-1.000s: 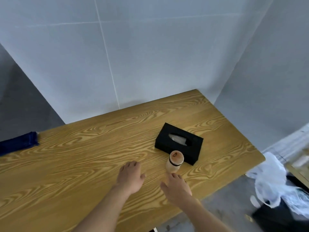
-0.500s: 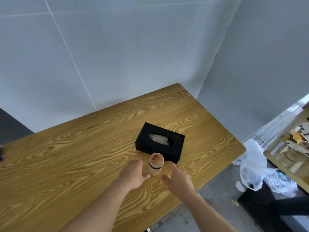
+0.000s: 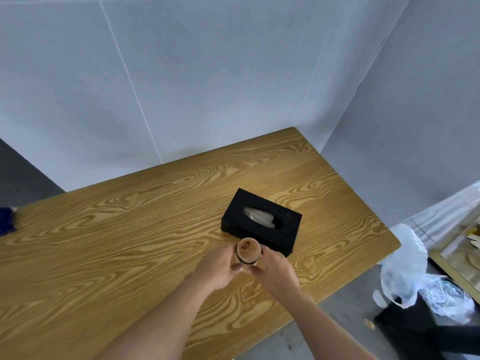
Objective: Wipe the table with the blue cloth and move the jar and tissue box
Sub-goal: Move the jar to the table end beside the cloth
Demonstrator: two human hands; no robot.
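A small jar (image 3: 248, 250) with a wooden lid and a black band stands on the wooden table (image 3: 130, 242), just in front of a black tissue box (image 3: 262, 221) with white tissue in its slot. My left hand (image 3: 217, 267) and my right hand (image 3: 275, 271) close around the jar from either side, fingers touching its body. The jar's lower part is hidden by my fingers. A corner of the blue cloth (image 3: 5, 220) shows at the table's far left edge.
Grey walls meet behind the table at the far right corner. On the floor to the right lie a white plastic bag (image 3: 407, 266), a black bin (image 3: 415, 331) and a gold-framed panel (image 3: 457, 253).
Both hands have moved forward from resting apart on the table and have closed around the jar. The camera view has shifted slightly.
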